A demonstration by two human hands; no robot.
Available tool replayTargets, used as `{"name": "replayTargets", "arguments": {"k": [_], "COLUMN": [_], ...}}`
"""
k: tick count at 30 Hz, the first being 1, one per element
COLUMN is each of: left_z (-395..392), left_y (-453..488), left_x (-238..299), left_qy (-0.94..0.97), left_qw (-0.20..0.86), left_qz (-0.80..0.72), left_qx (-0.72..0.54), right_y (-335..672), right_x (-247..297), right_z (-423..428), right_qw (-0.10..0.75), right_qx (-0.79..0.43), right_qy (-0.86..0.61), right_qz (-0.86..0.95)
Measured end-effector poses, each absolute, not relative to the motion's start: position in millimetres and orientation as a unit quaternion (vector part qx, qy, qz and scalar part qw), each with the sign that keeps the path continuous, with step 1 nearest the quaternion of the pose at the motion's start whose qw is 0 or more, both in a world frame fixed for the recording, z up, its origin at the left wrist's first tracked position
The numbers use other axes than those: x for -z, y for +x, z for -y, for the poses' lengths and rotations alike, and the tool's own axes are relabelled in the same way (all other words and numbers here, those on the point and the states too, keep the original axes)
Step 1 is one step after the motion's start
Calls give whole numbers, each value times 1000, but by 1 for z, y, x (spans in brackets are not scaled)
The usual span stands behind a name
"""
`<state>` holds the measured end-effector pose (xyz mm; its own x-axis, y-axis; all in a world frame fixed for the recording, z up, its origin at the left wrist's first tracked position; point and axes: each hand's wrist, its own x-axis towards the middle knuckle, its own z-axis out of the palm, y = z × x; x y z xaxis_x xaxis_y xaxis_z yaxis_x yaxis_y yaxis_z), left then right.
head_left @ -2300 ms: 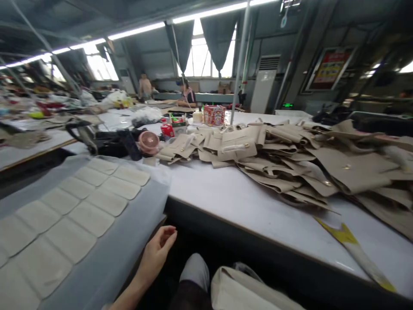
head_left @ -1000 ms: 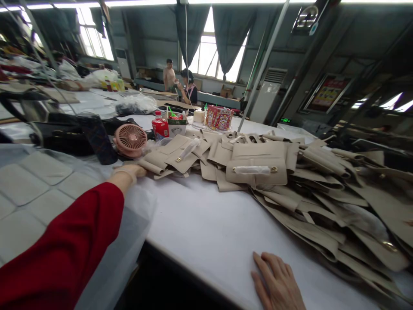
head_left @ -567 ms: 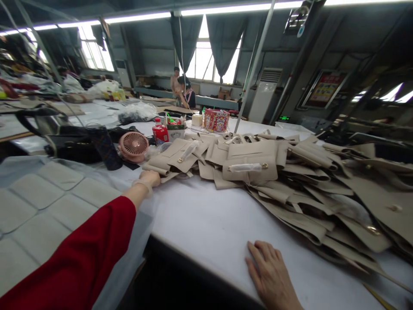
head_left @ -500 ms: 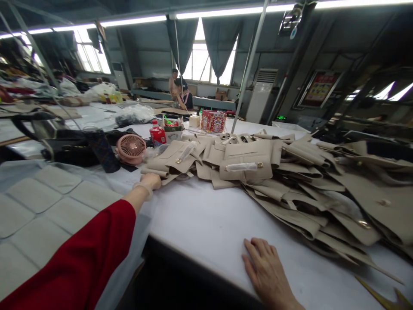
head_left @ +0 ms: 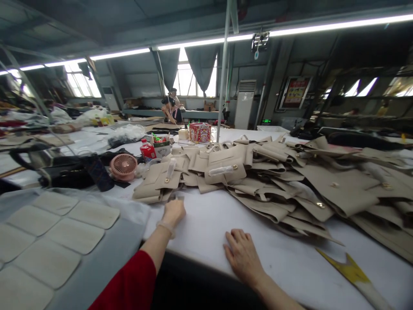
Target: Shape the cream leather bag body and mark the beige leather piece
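Note:
My left hand (head_left: pixel 174 212) is closed at the front edge of a beige leather bag piece (head_left: pixel 153 183). A small greyish bit shows at its fingertips, but what it grips is blurred and partly hidden. My right hand (head_left: pixel 243 254) lies on the white tabletop (head_left: pixel 206 215) near the front edge, fingers stretched out and holding nothing. Beyond both hands spreads a heap of beige bag pieces (head_left: pixel 274 172). One bag panel (head_left: pixel 226 161) on it carries a gold clasp and a plastic-wrapped strap.
Pale rounded panels (head_left: pixel 67 245) lie in rows on a sheet at left. A pink fan (head_left: pixel 124 167), a dark tumbler (head_left: pixel 98 172) and a red bottle (head_left: pixel 147 150) stand behind. At right lies a yellow forked tool (head_left: pixel 351 267). A person (head_left: pixel 171 111) sits in the distance.
My left hand has come nearer and to the right, away from the left end of the heap. My right hand still rests on the tabletop. The view has tilted up and turned right.

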<state>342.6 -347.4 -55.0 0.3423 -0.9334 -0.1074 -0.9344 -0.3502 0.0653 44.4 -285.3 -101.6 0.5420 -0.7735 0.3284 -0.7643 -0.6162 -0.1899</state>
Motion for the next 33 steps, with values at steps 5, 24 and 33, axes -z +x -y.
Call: {"name": "replayTargets", "arguments": {"k": [5,24,33], "left_z": [293,250,261], "left_y": [244,183,216], "left_x": [72,116,93], "left_qy": [-743,-523,-520], "left_qw": [-55,-378,-456], "left_qz": [-666,-760,-665], "left_qx": [-26,-76,-281], "right_y": [39,-6,-21], "right_x": [97,65,42], "right_z": [285,285,304], "right_qw": [54,7,107], "right_qx": [237,198,179], "right_qy": [-863,-857,-887], "right_qz": [-443,-476,-411]}}
